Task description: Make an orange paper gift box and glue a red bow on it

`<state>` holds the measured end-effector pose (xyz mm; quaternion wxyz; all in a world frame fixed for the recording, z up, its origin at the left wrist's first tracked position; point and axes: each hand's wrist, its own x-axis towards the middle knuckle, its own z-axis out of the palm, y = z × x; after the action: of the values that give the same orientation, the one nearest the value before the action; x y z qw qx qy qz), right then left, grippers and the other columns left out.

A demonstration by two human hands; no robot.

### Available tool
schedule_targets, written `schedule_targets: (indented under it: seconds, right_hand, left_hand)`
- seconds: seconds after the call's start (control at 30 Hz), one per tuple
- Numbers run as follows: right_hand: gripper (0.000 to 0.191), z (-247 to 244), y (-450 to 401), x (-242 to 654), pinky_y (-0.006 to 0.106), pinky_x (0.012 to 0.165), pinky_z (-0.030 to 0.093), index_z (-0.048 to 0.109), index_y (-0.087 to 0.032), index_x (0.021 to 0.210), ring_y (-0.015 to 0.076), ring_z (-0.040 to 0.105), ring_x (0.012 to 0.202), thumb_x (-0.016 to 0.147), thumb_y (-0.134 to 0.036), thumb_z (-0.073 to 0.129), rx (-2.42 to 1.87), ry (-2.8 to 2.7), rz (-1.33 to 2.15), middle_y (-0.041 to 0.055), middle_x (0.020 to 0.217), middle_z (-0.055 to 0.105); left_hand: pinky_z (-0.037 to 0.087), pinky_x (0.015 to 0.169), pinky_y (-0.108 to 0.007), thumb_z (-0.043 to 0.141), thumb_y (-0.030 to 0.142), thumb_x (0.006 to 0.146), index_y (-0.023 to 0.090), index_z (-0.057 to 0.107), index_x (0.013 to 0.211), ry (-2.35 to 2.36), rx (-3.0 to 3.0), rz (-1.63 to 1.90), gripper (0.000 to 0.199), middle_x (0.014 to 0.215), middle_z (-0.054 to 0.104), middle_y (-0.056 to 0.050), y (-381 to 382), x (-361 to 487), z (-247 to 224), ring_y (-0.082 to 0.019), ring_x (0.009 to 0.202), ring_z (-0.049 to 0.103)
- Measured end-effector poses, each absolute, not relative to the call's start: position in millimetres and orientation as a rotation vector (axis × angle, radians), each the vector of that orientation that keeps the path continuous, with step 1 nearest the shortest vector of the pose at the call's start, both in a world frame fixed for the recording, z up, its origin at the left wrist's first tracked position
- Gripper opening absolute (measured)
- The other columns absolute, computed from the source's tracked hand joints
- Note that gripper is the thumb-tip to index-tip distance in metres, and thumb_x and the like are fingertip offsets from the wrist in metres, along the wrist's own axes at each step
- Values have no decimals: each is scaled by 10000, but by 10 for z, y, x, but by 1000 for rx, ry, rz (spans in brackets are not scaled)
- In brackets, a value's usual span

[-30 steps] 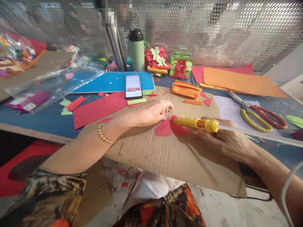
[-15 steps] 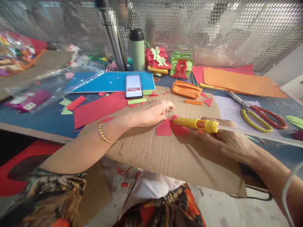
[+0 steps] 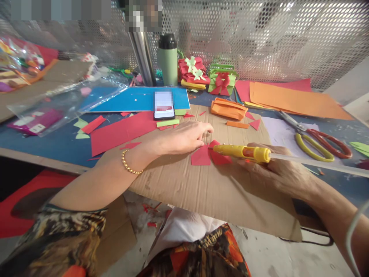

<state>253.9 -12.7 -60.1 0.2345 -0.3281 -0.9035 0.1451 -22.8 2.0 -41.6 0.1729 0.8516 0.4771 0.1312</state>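
Note:
My right hand (image 3: 284, 165) is wrapped round a yellow hot glue gun (image 3: 242, 151), its grip mostly hidden behind the fingers. A clear glue stick (image 3: 319, 161) juts from the gun's back end. The gun's nozzle is over the middle of a red paper piece (image 3: 201, 156) with two flared halves, shaped like a bow, lying on a sheet of brown cardboard (image 3: 184, 192). My left hand (image 3: 188, 135) rests on the cardboard just behind the bow piece. Its fingers are loosely bent and apart, and the thumb tip is at the red paper's upper edge.
Scissors (image 3: 313, 138) lie at the right. Behind are a phone (image 3: 164, 107), a folded orange paper piece (image 3: 229, 109), a green flask (image 3: 168, 63) and small paper bags (image 3: 221, 80). A red paper strip (image 3: 123, 130) lies left. The cardboard's front edge overhangs the table.
The whole view has shifted slightly. The glue gun's nozzle stays over the red paper, and both hands keep nearly the same places.

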Motion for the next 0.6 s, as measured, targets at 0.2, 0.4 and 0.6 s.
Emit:
schedule_targets:
  seconds: [0.2, 0.4, 0.6]
  right_hand:
    - [460, -656, -105, 2594, 315, 556, 407, 613, -219, 801, 166, 565, 592, 1087, -548, 467, -899, -2497, 383, 20, 726, 619]
    - [461, -672, -114, 2577, 301, 549, 396, 656, -201, 805, 154, 563, 588, 1089, -523, 486, -844, -2488, 395, 23, 720, 625]
    - [416, -619, -108, 2588, 327, 538, 419, 638, -243, 805, 187, 572, 578, 1058, -547, 509, -918, -2466, 479, 44, 718, 656]
  left_hand:
    - [408, 733, -311, 582, 69, 851, 189, 700, 1197, 1352, 2436, 350, 384, 868, 713, -36, 15, -238, -424, -193, 794, 617]
    - [406, 741, -318, 584, 69, 862, 180, 699, 1196, 1368, 2406, 335, 370, 866, 706, -37, 8, -227, -406, -194, 789, 609]
    - [431, 805, -331, 593, 70, 866, 189, 699, 1202, 1362, 2409, 344, 372, 891, 711, -40, 9, -237, -424, -201, 819, 623]
